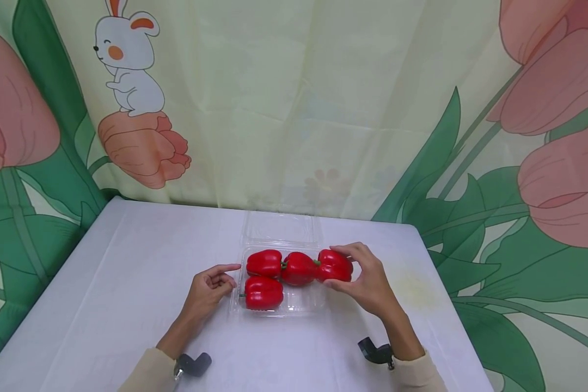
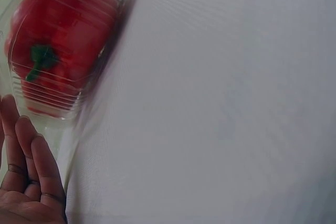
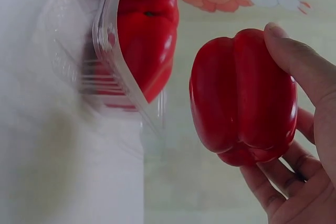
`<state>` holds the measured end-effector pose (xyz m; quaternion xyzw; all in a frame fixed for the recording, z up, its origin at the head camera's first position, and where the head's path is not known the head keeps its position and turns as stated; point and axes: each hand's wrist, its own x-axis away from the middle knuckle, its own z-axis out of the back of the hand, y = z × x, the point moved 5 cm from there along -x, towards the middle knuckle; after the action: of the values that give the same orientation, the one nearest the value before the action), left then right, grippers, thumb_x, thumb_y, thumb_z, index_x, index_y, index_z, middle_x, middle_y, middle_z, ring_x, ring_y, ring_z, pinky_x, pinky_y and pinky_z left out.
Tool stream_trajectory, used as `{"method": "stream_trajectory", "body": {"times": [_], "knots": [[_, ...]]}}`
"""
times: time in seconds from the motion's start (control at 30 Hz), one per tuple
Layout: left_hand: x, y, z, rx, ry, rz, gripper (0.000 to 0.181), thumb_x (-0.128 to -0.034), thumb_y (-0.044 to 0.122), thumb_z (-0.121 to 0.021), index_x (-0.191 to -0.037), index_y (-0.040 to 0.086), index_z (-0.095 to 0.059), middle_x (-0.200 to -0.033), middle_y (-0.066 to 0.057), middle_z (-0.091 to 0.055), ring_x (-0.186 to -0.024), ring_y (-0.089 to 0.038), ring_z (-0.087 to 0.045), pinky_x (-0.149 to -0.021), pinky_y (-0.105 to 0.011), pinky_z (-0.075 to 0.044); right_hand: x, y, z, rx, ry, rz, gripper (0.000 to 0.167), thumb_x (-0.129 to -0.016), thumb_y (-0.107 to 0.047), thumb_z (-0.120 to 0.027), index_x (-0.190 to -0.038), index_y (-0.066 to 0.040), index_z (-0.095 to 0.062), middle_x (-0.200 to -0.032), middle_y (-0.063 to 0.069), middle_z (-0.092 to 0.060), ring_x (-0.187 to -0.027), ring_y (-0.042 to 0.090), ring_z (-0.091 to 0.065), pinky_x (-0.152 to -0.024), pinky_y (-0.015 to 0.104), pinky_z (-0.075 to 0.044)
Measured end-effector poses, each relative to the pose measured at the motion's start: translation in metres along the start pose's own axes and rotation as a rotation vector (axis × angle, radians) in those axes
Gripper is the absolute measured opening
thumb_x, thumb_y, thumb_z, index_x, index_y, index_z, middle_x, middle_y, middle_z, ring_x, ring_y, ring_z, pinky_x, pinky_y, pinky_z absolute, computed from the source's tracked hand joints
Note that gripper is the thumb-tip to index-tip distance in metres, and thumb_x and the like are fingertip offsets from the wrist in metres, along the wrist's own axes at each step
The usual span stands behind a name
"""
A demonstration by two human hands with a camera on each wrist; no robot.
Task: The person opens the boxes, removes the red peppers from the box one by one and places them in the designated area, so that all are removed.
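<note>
A clear plastic clamshell box (image 1: 304,300) sits on the table with its lid (image 1: 281,227) folded back. Three red bell peppers lie in it: one at back left (image 1: 264,263), one at front left (image 1: 263,293) and one at back middle (image 1: 299,268). My right hand (image 1: 369,283) grips a fourth red bell pepper (image 3: 244,95) between thumb and fingers, raised by the box's right end; the right wrist view shows it apart from the box. Beside the left wall is my left hand (image 1: 207,289), index fingertip at the rim. Whether it touches, I cannot tell.
A white cloth covers the table (image 1: 103,294). Behind it hangs a curtain (image 1: 294,109) printed with tulips and a rabbit. Black camera mounts stick out from the left wrist (image 1: 196,365) and right wrist (image 1: 374,351) above the cloth.
</note>
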<state>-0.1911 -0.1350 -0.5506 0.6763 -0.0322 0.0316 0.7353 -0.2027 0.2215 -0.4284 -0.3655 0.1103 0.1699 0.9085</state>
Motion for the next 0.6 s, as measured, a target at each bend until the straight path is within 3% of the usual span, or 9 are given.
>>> {"method": "stream_trajectory", "body": {"times": [0.6], "knots": [[-0.001, -0.001, 0.0, 0.024, -0.006, -0.005, 0.034, -0.0981, 0.006, -0.074, -0.132, 0.01, -0.073, -0.1, -0.02, -0.074, -0.083, -0.017, -0.068, -0.077, -0.016, -0.059, -0.008, 0.039, 0.011, -0.008, 0.018, -0.091, 0.08, -0.071, -0.031, -0.101, -0.142, -0.026, -0.064, -0.138, 0.003, -0.063, -0.123, 0.025, -0.063, -0.091, 0.05, -0.066]]}}
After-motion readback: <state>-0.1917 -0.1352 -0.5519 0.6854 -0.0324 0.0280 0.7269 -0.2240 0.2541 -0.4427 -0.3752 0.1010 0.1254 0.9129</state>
